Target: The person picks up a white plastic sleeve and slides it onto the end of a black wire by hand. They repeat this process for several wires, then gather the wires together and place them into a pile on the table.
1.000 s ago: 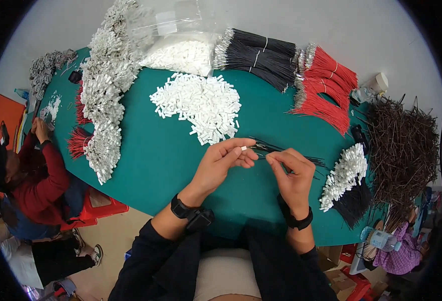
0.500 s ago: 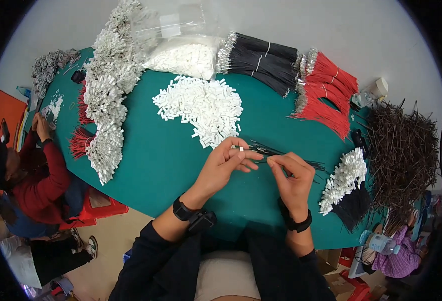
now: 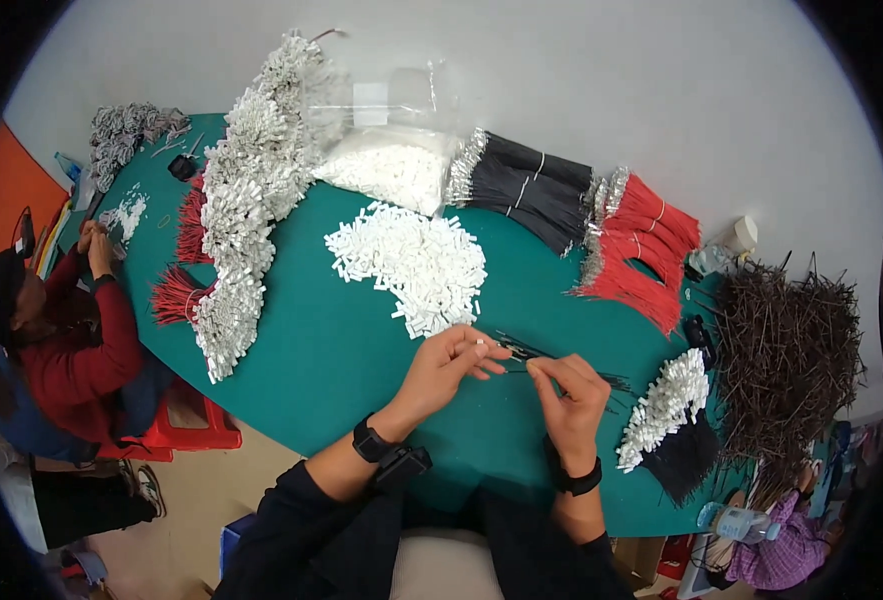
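My left hand (image 3: 436, 372) pinches a small white plastic connector housing (image 3: 480, 343) between thumb and forefinger, its other fingers loosely curled. Close by on the right, my right hand (image 3: 575, 392) has thumb and forefinger closed on a thin black wire, whose tip points toward the left hand. Whether wire and housing touch is too small to tell. Loose black wires (image 3: 524, 348) lie on the green table just beyond and under the right hand. A heap of white connector housings (image 3: 416, 268) spreads out beyond the left hand.
A long mound of white-ended bundles (image 3: 246, 200) runs along the left. At the back are a clear bag (image 3: 391, 165), black wire bundles (image 3: 526, 190) and red ones (image 3: 646, 235). On the right lie finished-looking white-ended black wires (image 3: 666, 405) and a dark brown tangle (image 3: 786, 355). A co-worker (image 3: 81, 340) sits left.
The whole scene sits lower in the picture as the view has tilted up. Both hands stay close together, with the left fingers curled in a little more around the white housing.
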`<state>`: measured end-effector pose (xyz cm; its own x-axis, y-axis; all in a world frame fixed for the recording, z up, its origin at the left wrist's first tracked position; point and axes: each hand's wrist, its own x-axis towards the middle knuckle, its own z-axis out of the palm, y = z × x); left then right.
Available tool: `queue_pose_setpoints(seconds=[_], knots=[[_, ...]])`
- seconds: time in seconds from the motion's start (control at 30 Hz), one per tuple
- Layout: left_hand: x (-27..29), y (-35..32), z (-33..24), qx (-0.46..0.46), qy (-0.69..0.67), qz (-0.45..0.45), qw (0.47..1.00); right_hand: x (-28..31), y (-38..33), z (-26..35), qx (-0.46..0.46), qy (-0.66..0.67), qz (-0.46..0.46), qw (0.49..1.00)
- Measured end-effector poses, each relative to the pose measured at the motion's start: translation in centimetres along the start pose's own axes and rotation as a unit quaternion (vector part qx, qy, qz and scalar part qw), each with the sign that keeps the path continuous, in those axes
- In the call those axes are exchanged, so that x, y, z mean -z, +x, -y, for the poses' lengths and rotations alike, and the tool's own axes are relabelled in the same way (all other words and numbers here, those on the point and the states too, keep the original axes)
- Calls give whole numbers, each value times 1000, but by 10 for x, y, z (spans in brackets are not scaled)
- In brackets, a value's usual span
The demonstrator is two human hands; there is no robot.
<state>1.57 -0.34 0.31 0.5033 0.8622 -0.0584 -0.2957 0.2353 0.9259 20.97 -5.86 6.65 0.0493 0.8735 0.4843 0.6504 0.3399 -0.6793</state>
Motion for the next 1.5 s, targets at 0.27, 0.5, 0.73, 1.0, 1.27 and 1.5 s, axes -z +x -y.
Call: queue_pose_setpoints(seconds=[0.27, 0.5, 0.73, 1.0, 1.27, 1.5], knots=[[-5, -3, -4, -50, 78, -60, 994, 2, -3, 0, -17, 8, 3, 1000], [-18, -5, -32, 54, -148, -76, 985, 10, 3, 6, -104, 69, -6, 992], [-22, -11, -33, 68, -140, -70, 985, 9, 2, 7, -123, 125, -2, 985], [-22, -11, -30, 80, -139, -72, 984, 9, 2, 8, -139, 147, 21, 979], [-24, -12, -31, 84, -133, -81, 984, 8, 3, 12, -135, 152, 26, 979], [-25, -12, -29, 68, -145, -70, 985, 7, 2, 12, -130, 145, 20, 981]])
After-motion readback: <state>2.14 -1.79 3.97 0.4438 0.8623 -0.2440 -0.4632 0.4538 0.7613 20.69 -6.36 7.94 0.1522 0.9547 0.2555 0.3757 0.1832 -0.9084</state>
